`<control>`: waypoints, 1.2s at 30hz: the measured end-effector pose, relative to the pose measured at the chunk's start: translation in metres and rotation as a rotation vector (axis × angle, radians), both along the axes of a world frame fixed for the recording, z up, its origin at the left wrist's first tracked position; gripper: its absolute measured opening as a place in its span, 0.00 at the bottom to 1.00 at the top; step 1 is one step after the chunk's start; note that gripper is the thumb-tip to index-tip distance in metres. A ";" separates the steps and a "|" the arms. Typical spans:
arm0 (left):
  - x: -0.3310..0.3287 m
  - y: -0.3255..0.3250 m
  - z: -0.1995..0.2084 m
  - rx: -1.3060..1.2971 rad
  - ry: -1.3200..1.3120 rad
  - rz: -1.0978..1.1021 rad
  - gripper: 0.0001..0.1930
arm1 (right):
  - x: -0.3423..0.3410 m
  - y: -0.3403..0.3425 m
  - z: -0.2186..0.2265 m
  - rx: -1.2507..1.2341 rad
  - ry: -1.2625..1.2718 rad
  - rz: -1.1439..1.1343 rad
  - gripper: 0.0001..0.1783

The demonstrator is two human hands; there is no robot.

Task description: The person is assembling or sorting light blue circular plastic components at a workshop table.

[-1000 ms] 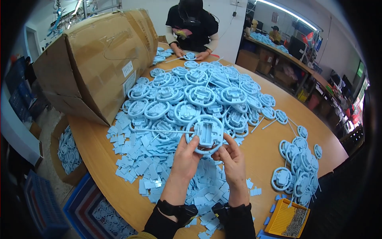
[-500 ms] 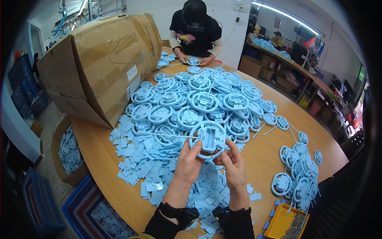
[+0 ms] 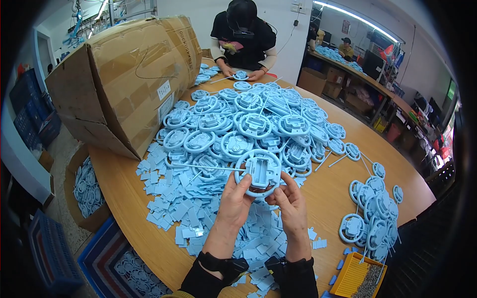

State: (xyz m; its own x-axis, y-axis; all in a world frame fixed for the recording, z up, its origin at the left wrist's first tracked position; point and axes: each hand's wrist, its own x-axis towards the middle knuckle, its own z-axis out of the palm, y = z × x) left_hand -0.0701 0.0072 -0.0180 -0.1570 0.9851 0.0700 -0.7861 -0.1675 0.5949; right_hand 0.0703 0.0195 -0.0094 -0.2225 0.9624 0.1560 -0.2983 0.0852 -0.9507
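Note:
Between both hands I hold a light-blue plastic wheel-shaped part point(image 3: 261, 171), with an open rectangular compartment facing up and a thin rod sticking out to the left. My left hand point(image 3: 235, 202) grips its lower left rim, thumb on top near the rod. At the lower right rim my right hand point(image 3: 289, 201) pinches with thumb and forefinger; anything small inside that pinch is hidden. Just beyond lies a big heap of similar wheel-shaped parts point(image 3: 253, 125). Under my wrists and to the left spread many flat light-blue covers point(image 3: 191, 203).
A large cardboard box point(image 3: 134, 79) lies at the far left of the wooden table point(image 3: 318, 198). More wheel parts point(image 3: 375, 208) are piled at right, beside a yellow basket point(image 3: 348, 278) with small metal pieces. A co-worker point(image 3: 243, 39) handles a part opposite. Blue crates point(image 3: 52, 253) stand at lower left.
The held wheel part has shifted very slightly upward. Both hands keep the same grip on it.

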 end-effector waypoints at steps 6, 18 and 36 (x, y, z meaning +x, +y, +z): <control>0.002 -0.001 -0.001 0.000 0.022 -0.003 0.20 | 0.002 0.000 -0.001 0.005 0.001 0.003 0.27; -0.010 0.008 -0.008 -0.050 -0.087 0.186 0.17 | 0.002 -0.001 0.003 -0.008 -0.022 -0.017 0.30; -0.020 0.011 -0.016 -0.070 -0.112 0.256 0.17 | 0.000 -0.002 0.002 0.009 -0.062 0.048 0.20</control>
